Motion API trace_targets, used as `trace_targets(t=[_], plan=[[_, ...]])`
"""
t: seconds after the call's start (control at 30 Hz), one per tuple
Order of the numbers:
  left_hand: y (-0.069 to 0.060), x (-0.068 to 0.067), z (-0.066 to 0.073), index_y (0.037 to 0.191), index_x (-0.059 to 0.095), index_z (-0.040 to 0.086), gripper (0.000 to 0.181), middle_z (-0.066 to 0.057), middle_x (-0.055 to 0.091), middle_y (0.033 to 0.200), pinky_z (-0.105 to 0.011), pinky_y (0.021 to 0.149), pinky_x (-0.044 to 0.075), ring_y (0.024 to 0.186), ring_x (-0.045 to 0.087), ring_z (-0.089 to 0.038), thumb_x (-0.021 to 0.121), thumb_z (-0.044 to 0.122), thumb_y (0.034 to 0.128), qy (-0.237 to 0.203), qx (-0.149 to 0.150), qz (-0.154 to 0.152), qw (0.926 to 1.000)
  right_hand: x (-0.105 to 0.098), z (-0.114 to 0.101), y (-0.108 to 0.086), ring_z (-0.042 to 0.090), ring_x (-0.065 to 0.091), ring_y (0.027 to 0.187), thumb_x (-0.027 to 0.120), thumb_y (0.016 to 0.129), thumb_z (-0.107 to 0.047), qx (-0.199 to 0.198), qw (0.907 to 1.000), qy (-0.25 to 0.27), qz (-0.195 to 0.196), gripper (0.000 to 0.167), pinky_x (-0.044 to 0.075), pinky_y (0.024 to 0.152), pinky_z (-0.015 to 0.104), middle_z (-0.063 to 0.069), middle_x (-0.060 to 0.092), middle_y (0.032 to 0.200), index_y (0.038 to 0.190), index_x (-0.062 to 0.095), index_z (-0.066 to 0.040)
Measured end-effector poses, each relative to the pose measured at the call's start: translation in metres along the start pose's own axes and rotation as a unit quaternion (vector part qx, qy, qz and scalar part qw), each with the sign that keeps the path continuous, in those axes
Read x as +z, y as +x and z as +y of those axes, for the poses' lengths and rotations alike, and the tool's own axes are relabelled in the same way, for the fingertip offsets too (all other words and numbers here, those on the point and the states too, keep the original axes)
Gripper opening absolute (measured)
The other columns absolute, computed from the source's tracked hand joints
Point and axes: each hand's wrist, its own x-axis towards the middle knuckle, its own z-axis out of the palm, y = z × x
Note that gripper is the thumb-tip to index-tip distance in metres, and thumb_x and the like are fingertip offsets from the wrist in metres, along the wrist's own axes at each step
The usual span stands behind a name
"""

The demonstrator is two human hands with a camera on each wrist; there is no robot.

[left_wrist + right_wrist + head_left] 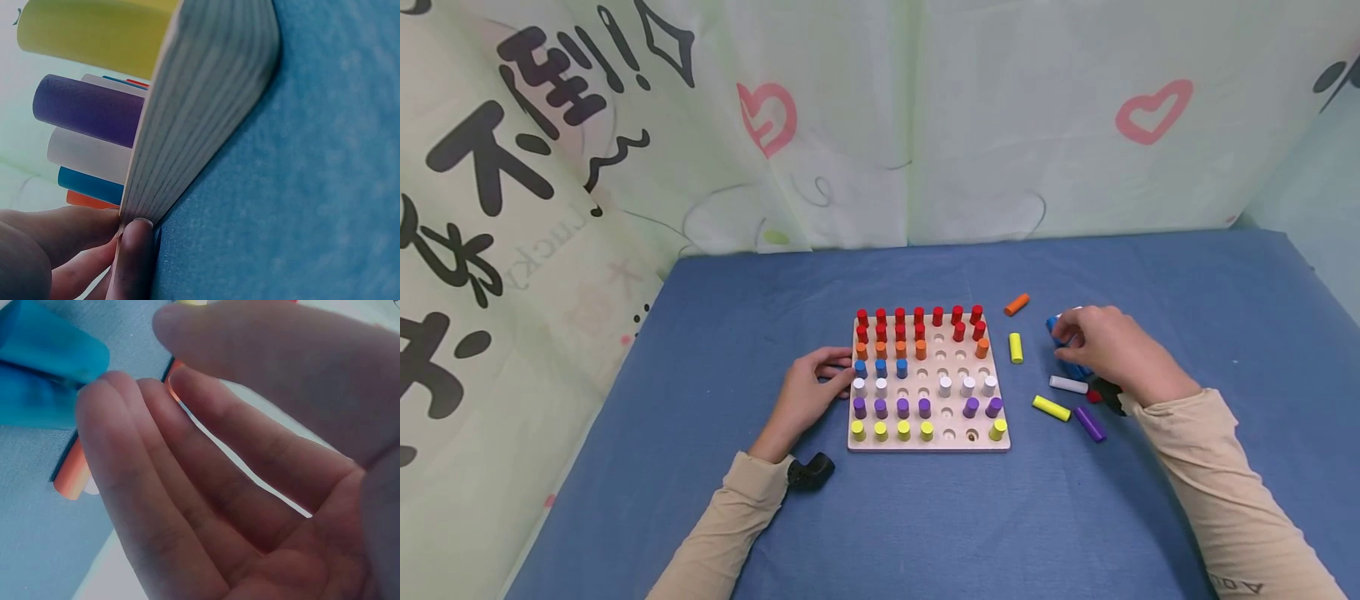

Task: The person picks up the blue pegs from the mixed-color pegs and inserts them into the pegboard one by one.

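A light wooden pegboard [928, 443] carries rows of red, orange, blue, white, purple and yellow pegs, with bare holes in several rows. At its left edge, my left hand [808, 396] pinches the board; in the left wrist view the thumb [136, 250] lies against the side and the other fingers near the top face. My right hand [1112, 346] hovers over loose blue pegs [1052, 325] to the right of the board. The right wrist view shows its fingers [119, 456] gently bent, thumb apart, nothing between them. Blue pegs [50, 350] lie just beyond the fingertips.
Loose pegs lie right of the board: an orange peg [1017, 304], a yellow peg [1016, 348], another yellow peg [1051, 408], a white peg [1068, 384], a purple peg [1090, 423] and a partly hidden red peg [1094, 397]. A blue cloth [925, 525] covers the table; a printed curtain [962, 167] hangs behind.
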Motion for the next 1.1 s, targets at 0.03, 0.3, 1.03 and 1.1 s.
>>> trace_targets(t=[0.03,0.3,1.03,1.1], plan=[[0.0000,-0.0001,0.0002,0.128,0.064,0.006,0.036,-0.011,0.068,0.109,-0.027,0.070,0.061,0.083,0.066,-0.016,0.070,0.014,0.0932,0.000,0.000,0.000,1.0000,0.0002,0.0004,0.0000,0.025,0.064,0.078,0.077,0.082,-0.004,0.000,1.0000,0.000,-0.002,0.024,0.057,0.071,0.045,0.016,0.068,0.087,0.100,0.067,0.009],[0.0000,-0.0006,0.0011,0.127,0.065,0.006,0.035,-0.011,0.068,0.109,-0.027,0.070,0.061,0.081,0.066,-0.015,0.069,0.014,0.0935,-0.002,0.003,-0.002,1.0000,0.0026,0.0036,0.0005,0.024,0.063,0.078,0.078,0.082,-0.004,-0.007,0.9999,0.003,-0.014,0.022,0.057,0.071,0.044,0.014,0.068,0.086,0.097,0.067,0.008],[-0.0007,-0.0011,0.0010,0.128,0.064,0.007,0.036,-0.010,0.068,0.109,-0.027,0.071,0.061,0.082,0.066,-0.015,0.070,0.014,0.0936,-0.002,0.001,-0.002,1.0000,0.0029,0.0092,0.0012,0.021,0.062,0.074,0.076,0.082,-0.003,-0.002,0.9994,-0.004,-0.035,0.019,0.056,0.067,0.041,0.012,0.067,0.084,0.096,0.068,0.006],[-0.0006,-0.0013,0.0009,0.128,0.064,0.007,0.036,-0.010,0.068,0.109,-0.027,0.071,0.061,0.082,0.066,-0.015,0.070,0.014,0.0934,-0.004,0.001,-0.003,1.0000,0.0035,0.0091,0.0014,0.021,0.062,0.073,0.076,0.082,-0.002,-0.001,0.9994,-0.005,-0.034,0.019,0.056,0.067,0.041,0.013,0.067,0.084,0.096,0.068,0.006]])
